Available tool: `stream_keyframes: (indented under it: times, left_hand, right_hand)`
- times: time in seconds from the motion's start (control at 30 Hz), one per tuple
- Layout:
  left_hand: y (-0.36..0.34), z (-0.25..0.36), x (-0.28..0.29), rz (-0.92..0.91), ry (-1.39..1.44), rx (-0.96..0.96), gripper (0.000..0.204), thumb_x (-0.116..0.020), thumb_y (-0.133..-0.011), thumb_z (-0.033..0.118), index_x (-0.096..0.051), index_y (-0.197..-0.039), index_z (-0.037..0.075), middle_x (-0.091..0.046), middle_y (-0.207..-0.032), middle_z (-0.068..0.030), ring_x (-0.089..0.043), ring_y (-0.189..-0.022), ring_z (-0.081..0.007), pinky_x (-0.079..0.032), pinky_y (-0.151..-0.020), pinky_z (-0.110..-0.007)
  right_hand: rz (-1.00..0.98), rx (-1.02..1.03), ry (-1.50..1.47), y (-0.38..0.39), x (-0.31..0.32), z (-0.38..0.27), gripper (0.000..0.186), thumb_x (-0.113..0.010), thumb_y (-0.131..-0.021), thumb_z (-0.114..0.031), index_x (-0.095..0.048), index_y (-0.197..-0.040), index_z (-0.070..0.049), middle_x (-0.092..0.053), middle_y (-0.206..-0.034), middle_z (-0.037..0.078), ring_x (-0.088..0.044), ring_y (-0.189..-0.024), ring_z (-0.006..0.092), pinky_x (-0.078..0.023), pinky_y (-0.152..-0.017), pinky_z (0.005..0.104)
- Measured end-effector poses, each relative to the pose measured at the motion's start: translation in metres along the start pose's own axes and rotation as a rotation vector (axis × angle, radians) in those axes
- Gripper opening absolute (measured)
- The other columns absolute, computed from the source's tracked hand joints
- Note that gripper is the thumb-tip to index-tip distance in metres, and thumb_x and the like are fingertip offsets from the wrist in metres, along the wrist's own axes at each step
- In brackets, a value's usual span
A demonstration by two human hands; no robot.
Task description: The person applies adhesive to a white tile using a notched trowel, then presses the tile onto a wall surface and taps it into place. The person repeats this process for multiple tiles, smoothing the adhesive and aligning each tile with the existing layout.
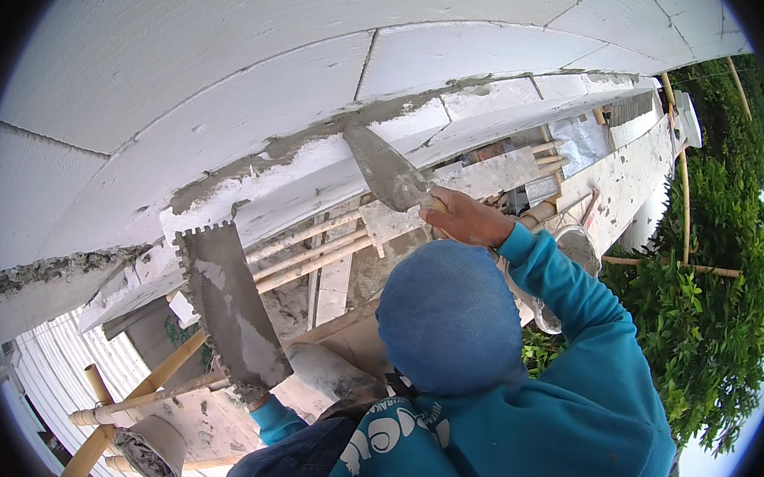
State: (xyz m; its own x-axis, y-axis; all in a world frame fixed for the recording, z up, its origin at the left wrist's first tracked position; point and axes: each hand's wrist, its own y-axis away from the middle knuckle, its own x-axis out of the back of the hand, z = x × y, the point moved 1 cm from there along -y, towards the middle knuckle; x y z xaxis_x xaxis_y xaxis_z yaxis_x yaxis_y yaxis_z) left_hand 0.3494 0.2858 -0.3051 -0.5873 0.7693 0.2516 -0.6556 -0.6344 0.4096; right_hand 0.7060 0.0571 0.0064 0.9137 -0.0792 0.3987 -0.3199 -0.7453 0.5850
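Observation:
My right hand (469, 219) is closed round the handle of a pointed trowel (388, 171). The trowel's mortar-smeared tip meets the grey mortar (296, 146) along a ledge of white blocks (224, 111). Lower left, my left hand (256, 400) shows only in part behind a broad notched trowel (231, 304). That trowel's handle and most of the fingers are hidden by its blade. Its toothed edge lies close to the ledge, and wet mortar coats its face. Between my teal-sleeved arms, a rounded blue cloth-covered shape (451, 317) hides what lies behind it.
Below the ledge are bamboo poles (311, 256) and spattered scaffold boards (626, 188). A bucket (576, 248) stands behind my right forearm. At lower left, a crumpled sack (155, 452) sits by crossed bamboo (136, 398). Leafy trees (696, 319) fill the right side.

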Motion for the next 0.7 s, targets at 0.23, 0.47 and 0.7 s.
stream_keyframes:
  times: [0.23,0.47,0.7]
  left_hand:
    - [0.010,0.006,-0.025,-0.049,0.118,0.100,0.032,-0.057,-0.097,0.018,-0.057,-0.126,0.003,-0.066,-0.111,-0.0057,-0.064,-0.097,-0.0146,-0.052,-0.082,-0.030]
    - [0.123,-0.013,0.022,0.289,0.292,0.346,0.031,-0.058,-0.097,0.017,-0.058,-0.124,0.003,-0.067,-0.108,-0.0051,-0.064,-0.096,-0.0135,-0.052,-0.081,-0.029]
    - [0.286,-0.023,0.029,0.792,0.529,0.542,0.029,-0.059,-0.097,0.017,-0.059,-0.122,0.003,-0.067,-0.106,-0.0046,-0.064,-0.094,-0.0123,-0.053,-0.080,-0.028]
  right_hand:
    - [0.259,0.135,0.410,-0.011,0.036,0.030,0.047,-0.058,-0.096,-0.036,-0.052,-0.120,0.003,-0.064,-0.076,0.025,-0.067,-0.069,0.0339,-0.050,-0.065,0.0464]
    - [0.242,0.086,0.411,0.014,0.051,0.037,0.030,-0.062,-0.093,-0.021,-0.053,-0.112,0.001,-0.065,-0.079,0.018,-0.066,-0.071,0.0251,-0.050,-0.064,0.0391]
    - [0.056,0.467,0.587,-0.037,-0.017,-0.020,0.043,-0.066,-0.084,-0.014,-0.055,-0.121,0.004,-0.066,-0.095,0.026,-0.066,-0.083,0.0401,-0.051,-0.074,0.0422]
